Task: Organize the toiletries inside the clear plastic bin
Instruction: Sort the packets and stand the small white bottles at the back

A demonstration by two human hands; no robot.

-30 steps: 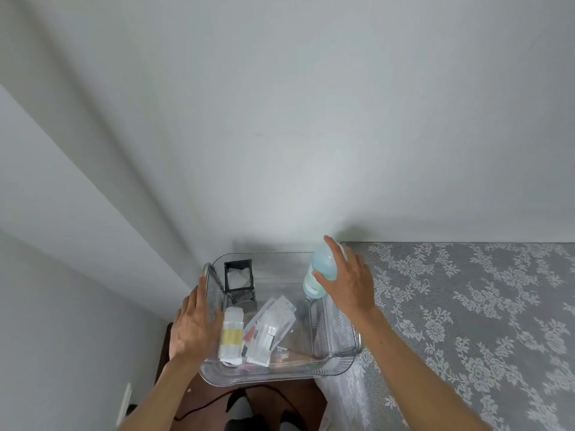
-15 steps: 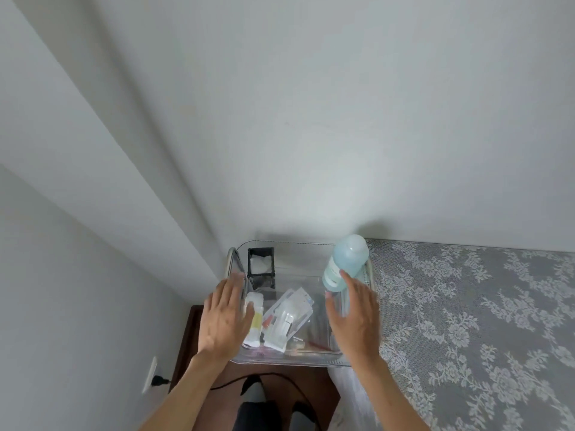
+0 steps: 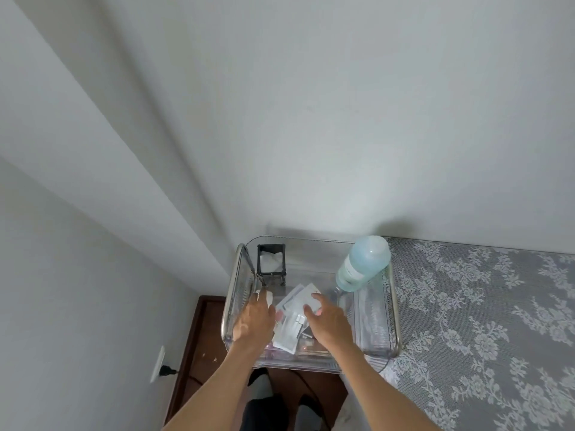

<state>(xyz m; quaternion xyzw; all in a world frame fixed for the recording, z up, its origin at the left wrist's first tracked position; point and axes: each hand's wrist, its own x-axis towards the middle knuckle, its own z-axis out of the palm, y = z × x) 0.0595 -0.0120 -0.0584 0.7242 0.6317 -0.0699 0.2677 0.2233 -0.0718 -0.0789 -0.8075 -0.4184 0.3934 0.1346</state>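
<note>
The clear plastic bin (image 3: 394, 309) stands at the left end of the cloth-covered surface, against the wall. A pale blue bottle (image 3: 364, 262) stands upright in its back right corner, with no hand on it. A black square holder (image 3: 270, 264) stands in the back left corner. White packets (image 3: 297, 301) lie on the bin floor. My left hand (image 3: 253, 318) reaches into the bin and closes over a white tube (image 3: 265, 296), of which only the tip shows. My right hand (image 3: 326, 318) rests with spread fingers on the packets.
A grey lace cloth (image 3: 482, 321) covers the surface to the right of the bin. The white wall rises just behind. Below the bin are dark brown wood (image 3: 199, 346) and my legs. A wall socket with a black plug (image 3: 161, 367) sits low on the left.
My right hand let go of the blue bottle, which now stands in the back right corner, and dropped onto the packets. My left hand moved from the bin's left wall onto the tube.
</note>
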